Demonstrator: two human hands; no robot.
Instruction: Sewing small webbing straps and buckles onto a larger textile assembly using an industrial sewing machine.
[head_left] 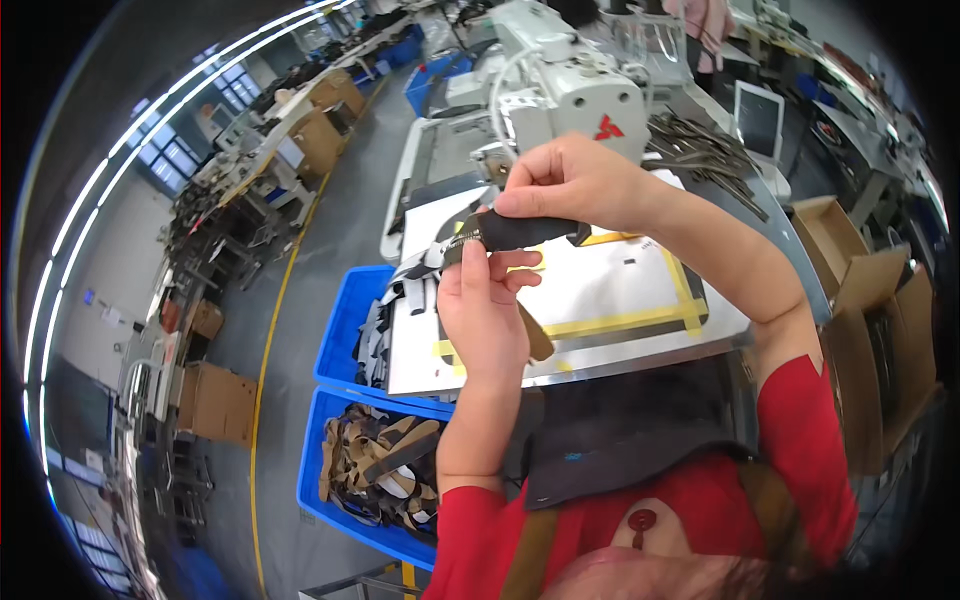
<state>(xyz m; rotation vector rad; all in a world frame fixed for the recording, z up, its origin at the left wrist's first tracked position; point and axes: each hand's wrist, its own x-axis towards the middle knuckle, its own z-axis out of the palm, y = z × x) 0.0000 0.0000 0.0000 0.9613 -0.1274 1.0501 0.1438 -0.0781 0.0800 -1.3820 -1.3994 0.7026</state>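
Note:
My right hand [565, 185] grips a black fabric piece [522, 229] above the work table. My left hand [480, 300] holds its left end, thumb on a ribbed, light-stitched band [462, 240]. An olive strap [536, 333] hangs below, behind my left hand. White and grey strips [415, 275] lie at the table's left edge. Under my hands is a white board [610, 310] with yellow tape along its borders. A white sewing machine [575, 80] stands just beyond my hands.
Blue bins [340, 330] of fabric pieces sit left of the table, beside an aisle with a yellow line [260, 400]. Dark strips [700, 150] lie beside the machine. Open cardboard boxes [880, 370] stand at the right. Another person [700, 30] is at the back right.

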